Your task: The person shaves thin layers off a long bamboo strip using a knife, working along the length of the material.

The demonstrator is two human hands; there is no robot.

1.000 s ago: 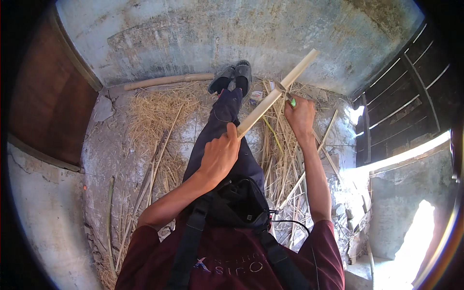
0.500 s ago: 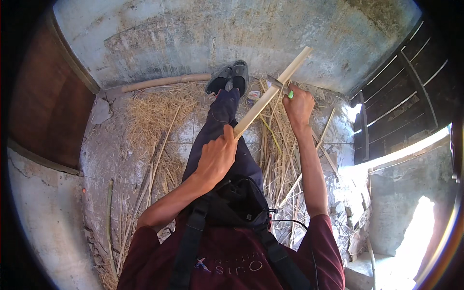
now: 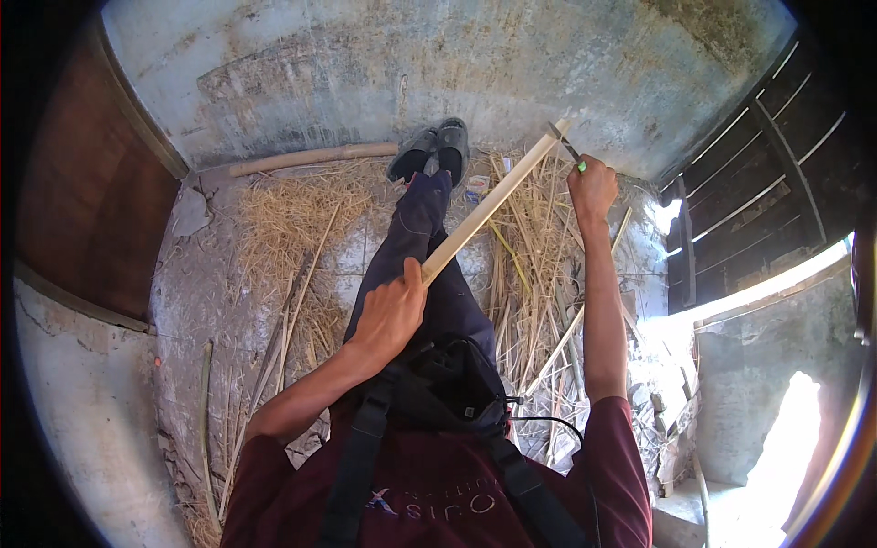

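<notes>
My left hand is closed around the near end of a long pale bamboo strip, which slants up and away to the right across my legs. In my right hand is a knife with a bit of bright green on its handle. Its dark blade lies across the strip near the far end, touching or just over it. The fingers of my right hand wrap the handle and hide most of it.
Fine shavings heap on the floor left of my legs, and loose split strips lie to the right. A bamboo pole rests along the stained wall. A dark slatted panel stands at right, a brown door at left.
The knife has slid from partway along the strip to near its far end as my right hand moved up and right. My left hand and the strip have shifted down and left.
</notes>
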